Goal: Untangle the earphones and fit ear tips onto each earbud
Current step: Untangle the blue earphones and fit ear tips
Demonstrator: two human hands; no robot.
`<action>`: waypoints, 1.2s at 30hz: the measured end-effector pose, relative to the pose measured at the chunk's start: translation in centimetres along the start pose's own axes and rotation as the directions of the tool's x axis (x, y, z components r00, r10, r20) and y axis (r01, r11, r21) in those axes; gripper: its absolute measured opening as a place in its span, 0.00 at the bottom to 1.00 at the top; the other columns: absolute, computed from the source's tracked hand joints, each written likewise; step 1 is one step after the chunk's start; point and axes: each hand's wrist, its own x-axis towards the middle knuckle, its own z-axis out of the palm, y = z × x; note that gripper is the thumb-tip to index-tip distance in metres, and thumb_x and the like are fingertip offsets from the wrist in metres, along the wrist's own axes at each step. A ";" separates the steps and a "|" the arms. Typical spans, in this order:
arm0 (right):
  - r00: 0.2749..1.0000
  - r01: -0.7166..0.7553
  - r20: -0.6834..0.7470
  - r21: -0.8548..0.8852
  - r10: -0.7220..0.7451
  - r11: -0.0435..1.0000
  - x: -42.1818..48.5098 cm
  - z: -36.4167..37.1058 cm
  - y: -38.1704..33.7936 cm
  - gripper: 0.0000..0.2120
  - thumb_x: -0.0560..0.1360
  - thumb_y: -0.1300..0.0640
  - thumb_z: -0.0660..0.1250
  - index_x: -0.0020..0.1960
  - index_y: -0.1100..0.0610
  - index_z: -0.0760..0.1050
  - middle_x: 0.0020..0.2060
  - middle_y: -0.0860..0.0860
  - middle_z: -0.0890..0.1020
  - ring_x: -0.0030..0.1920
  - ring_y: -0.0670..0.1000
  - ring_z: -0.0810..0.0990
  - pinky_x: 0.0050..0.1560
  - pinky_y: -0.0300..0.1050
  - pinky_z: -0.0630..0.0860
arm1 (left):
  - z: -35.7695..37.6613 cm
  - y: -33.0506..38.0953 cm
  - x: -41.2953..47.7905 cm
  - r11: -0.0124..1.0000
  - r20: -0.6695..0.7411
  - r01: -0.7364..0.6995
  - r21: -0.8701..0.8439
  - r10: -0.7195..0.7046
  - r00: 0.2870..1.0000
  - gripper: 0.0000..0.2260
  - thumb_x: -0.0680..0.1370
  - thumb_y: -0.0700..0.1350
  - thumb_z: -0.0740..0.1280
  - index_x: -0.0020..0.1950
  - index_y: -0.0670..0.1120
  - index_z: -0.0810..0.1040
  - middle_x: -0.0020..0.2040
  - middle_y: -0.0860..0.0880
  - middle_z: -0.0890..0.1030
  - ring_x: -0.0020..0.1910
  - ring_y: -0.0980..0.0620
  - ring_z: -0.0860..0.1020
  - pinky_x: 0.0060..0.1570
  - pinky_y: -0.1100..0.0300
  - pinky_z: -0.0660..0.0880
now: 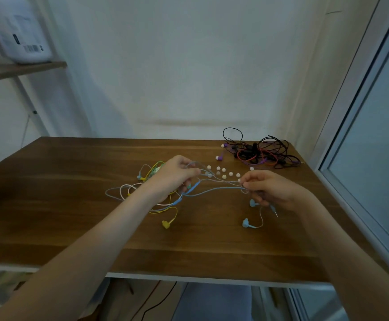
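Observation:
A blue earphone cable (214, 190) stretches between my two hands above the wooden table (73, 205). My left hand (177, 176) pinches a loop of it over a tangle of yellow, pink, green and blue earphones (142, 181). My right hand (272, 189) pinches the cable's other end. Two blue earbuds (246, 223) dangle below my right hand, and the jack plug hangs beside them. A yellow earbud (166, 224) lies in front of the tangle. Several white ear tips (223, 173) are scattered on the table behind the cable.
A second tangle of black, purple and red earphones (258, 152) sits at the back right, with a purple earbud (219, 157) poking out. A wall backs the table, a window frame (351, 135) runs along the right, and a shelf (22, 69) stands at the left.

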 end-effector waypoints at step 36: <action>0.910 0.048 -0.373 -0.339 -0.181 0.940 -0.3 -0.3 1.2 0.11 0.81 0.55 0.59 0.44 0.53 0.78 0.45 0.47 0.79 0.48 0.48 0.77 0.46 0.40 0.70 | -2.6 -0.9 -0.6 0.639 0.004 0.063 0.766 -0.104 0.995 0.15 0.78 0.57 0.63 0.44 0.45 0.74 0.41 0.44 0.74 0.39 0.48 0.72 0.35 0.58 0.65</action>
